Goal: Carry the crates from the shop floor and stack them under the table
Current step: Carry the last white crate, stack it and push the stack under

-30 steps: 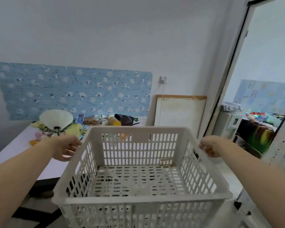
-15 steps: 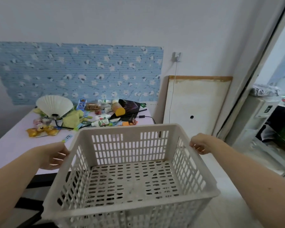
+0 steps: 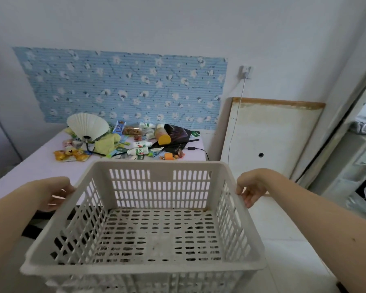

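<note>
You're carrying the crate [image 3: 144, 225] level in front of you, just short of the tabletop [image 3: 30, 172]. Your left hand [image 3: 53, 192] and right hand [image 3: 250, 187] each have fingers clenched on a side rim, near the far corners. Keep that even grip and the rim flat; to get under, you'll likely need to crouch and lower the near edge first, clear of the table's dark frame. The crate is empty, off-white slatted plastic, square, its floor slightly grimy. Beyond it, clutter [image 3: 123, 142] covers the tabletop's far end.
</note>
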### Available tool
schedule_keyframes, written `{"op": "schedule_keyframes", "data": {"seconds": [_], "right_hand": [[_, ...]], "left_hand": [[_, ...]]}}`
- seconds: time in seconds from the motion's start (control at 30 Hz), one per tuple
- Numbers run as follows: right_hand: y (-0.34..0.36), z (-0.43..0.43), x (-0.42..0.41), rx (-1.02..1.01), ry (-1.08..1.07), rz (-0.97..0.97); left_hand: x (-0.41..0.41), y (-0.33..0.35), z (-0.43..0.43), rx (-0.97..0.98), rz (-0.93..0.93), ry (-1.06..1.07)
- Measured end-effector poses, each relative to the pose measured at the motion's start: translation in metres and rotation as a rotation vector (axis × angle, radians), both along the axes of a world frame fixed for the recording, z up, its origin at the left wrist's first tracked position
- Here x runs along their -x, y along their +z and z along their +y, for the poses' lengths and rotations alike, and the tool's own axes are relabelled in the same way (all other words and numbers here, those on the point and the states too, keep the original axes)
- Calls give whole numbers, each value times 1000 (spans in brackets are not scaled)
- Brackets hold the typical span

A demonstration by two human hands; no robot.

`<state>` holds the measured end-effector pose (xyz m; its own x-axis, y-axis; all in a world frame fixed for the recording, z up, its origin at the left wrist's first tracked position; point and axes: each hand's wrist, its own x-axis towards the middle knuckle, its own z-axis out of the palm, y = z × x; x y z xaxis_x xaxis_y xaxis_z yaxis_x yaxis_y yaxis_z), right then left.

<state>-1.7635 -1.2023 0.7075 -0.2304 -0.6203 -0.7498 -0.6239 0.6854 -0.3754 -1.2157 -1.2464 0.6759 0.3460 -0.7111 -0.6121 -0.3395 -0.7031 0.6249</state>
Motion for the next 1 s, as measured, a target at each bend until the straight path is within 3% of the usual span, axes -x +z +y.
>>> {"op": "schedule_keyframes", "data": {"seconds": [0.2,0.43,0.67,0.87,1.0], "right_hand": [[1,2,1,68,37,-15],[-14,4,-9,34,97,5],[-12,5,-17,27,80,67],[-9,23,-35,133,41,141],[-30,47,-54,427,-50,285]], "left_hand": [[18,5,9,147,-40,36],[4,-14,10,87,-67,19],[9,-27,19,163,-115,15],[25,-34,25,340,-425,-130],[27,-49,37,384,-697,-288]]}}
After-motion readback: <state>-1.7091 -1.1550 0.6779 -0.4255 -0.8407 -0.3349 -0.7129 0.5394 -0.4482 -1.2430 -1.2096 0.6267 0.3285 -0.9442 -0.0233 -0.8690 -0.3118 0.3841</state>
